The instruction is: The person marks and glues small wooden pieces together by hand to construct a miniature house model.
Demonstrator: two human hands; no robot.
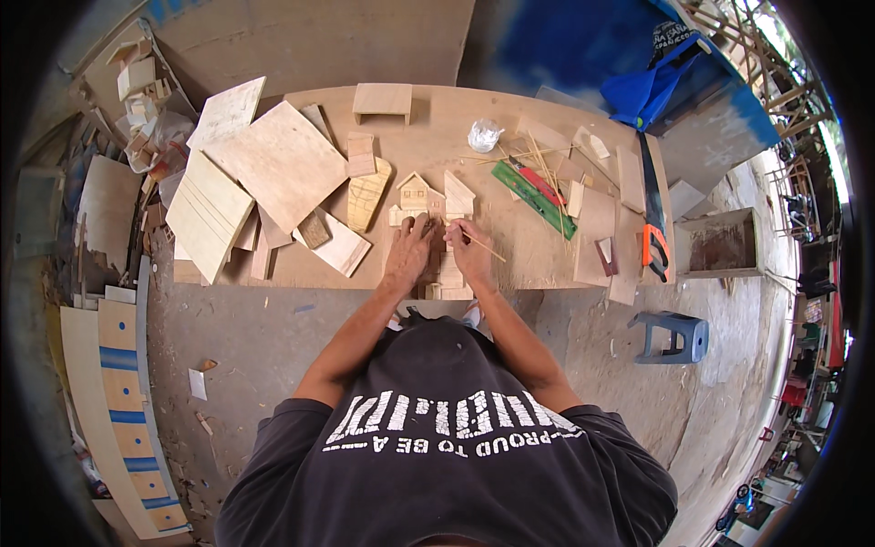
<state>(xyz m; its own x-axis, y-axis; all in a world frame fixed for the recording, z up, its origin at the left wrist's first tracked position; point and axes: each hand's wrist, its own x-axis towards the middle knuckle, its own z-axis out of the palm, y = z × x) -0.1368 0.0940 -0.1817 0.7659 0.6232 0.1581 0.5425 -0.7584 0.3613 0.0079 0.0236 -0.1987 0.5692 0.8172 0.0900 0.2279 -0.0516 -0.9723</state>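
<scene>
A small wooden model house (415, 194), with a peaked roof and little windows, stands on the worktable in front of me. My left hand (409, 252) has its fingers bent against the near side of the model, gripping it there. Pinched in my right hand (470, 255) is a thin wooden stick (488, 248), its outer end slanting away to the right. The stick's inner tip is hidden by my fingers, close to the model's right part. Lower wooden pieces of the model (448, 278) reach toward the table's front edge between my wrists.
Plywood sheets (278, 164) and offcuts are piled at the left of the worktable (538, 269). To the right lie a green ruler-like strip (531, 198), a red cutter (536, 182), thin sticks and a handsaw (654, 246). A blue stool (673, 337) stands on the floor.
</scene>
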